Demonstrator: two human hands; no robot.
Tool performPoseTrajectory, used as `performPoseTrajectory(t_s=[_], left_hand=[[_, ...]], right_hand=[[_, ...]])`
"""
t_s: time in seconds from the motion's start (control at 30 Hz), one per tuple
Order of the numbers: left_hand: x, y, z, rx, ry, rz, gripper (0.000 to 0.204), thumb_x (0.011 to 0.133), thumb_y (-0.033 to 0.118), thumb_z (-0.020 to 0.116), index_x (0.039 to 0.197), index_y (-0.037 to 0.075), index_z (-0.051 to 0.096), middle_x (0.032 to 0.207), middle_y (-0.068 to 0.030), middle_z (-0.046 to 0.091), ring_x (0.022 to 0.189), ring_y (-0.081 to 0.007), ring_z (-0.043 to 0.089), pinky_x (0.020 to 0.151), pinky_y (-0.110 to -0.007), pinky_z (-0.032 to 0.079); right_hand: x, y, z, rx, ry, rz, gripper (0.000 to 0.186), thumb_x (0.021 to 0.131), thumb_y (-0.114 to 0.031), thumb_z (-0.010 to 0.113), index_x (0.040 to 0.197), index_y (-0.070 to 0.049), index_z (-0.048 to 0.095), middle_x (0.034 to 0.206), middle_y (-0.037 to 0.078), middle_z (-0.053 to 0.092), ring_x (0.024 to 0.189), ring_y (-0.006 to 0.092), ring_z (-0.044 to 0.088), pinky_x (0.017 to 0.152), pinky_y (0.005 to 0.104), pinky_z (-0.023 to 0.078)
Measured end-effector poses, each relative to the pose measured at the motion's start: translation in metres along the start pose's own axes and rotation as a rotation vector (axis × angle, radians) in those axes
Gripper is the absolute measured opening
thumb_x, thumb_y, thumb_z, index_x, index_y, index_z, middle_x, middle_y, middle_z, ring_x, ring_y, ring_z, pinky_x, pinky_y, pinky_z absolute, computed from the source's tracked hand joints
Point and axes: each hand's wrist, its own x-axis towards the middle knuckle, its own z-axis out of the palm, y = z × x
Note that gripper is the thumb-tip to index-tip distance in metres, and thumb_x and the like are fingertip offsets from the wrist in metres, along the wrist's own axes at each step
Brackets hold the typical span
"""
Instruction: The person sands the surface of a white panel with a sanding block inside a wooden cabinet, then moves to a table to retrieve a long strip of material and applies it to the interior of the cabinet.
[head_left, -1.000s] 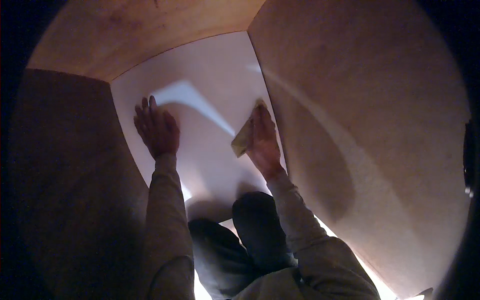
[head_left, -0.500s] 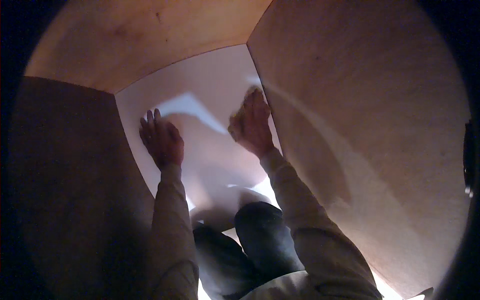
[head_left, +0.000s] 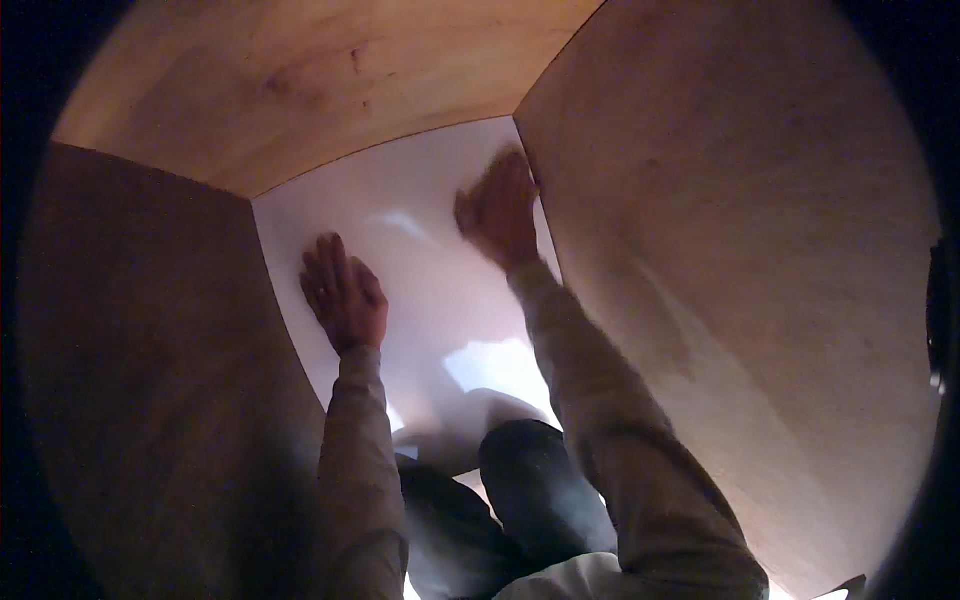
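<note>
A white panel [head_left: 400, 170] lies between plywood sides. My left hand [head_left: 343, 295] rests flat on its left part, fingers stretched out. At the panel's upper right, near the corner, my right hand [head_left: 505, 205] presses a yellowish cloth or pad [head_left: 470, 210] against the surface; motion blurs both, and the hand hides much of the cloth.
Plywood walls rise on the left [head_left: 160, 320] and right [head_left: 740, 260], with another plywood panel [head_left: 330, 70] across the far end. My dark-clad knees [head_left: 530, 480] are at the bottom. A dark object [head_left: 936, 310] sits at the far right rim.
My right hand has moved with the cloth toward the panel's far edge. My left hand stays on the panel. The surroundings appear lower in view, and the light patches have changed shape.
</note>
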Motion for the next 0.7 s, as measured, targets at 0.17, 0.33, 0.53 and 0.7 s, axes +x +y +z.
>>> performPoseTrajectory(t_s=[0.17, 0.33, 0.53, 0.7], left_hand=[[0.005, -0.022, 0.005, 0.017, 0.021, 0.044, 0.058, 0.107, 0.034, 0.046, 0.159, 0.009, 0.046, 0.167, -0.0169, 0.042, 0.156, -0.0434, 0.035, 0.129, -0.058, 0.025], [0.007, -0.002, 0.000, 0.031, -0.029, 0.003, 0.058, 0.107, 0.034, 0.046, 0.157, 0.006, 0.047, 0.166, -0.0179, 0.042, 0.155, -0.0426, 0.035, 0.129, -0.057, 0.024], [0.006, -0.003, -0.001, 0.015, -0.032, 0.006, 0.061, 0.107, 0.032, 0.046, 0.163, 0.009, 0.041, 0.169, -0.0165, 0.039, 0.158, -0.0403, 0.032, 0.131, -0.056, 0.021], [-0.001, 0.003, 0.003, -0.017, -0.023, 0.025, 0.059, 0.108, 0.026, 0.048, 0.164, 0.008, 0.039, 0.168, -0.0160, 0.040, 0.158, -0.0387, 0.033, 0.131, -0.057, 0.021]], right_hand=[[-0.150, -0.027, -0.080, 0.055, -0.272, 0.084, 0.093, 0.104, -0.045, 0.050, 0.165, 0.013, 0.010, 0.173, 0.038, 0.004, 0.161, 0.0550, 0.004, 0.128, 0.0655, 0.012], [-0.142, -0.021, -0.079, -0.035, -0.173, 0.032, 0.087, 0.104, -0.036, 0.053, 0.163, 0.015, 0.016, 0.170, 0.039, 0.016, 0.159, 0.0553, 0.015, 0.127, 0.0664, 0.017], [0.006, -0.003, -0.002, -0.088, -0.011, -0.083, 0.081, 0.103, -0.034, 0.052, 0.159, 0.019, 0.025, 0.164, 0.042, 0.028, 0.154, 0.0567, 0.028, 0.125, 0.0666, 0.023], [0.033, -0.050, 0.051, -0.155, 0.015, -0.056, 0.077, 0.102, -0.032, 0.052, 0.156, 0.019, 0.031, 0.164, 0.041, 0.030, 0.152, 0.0554, 0.031, 0.120, 0.0668, 0.029]])
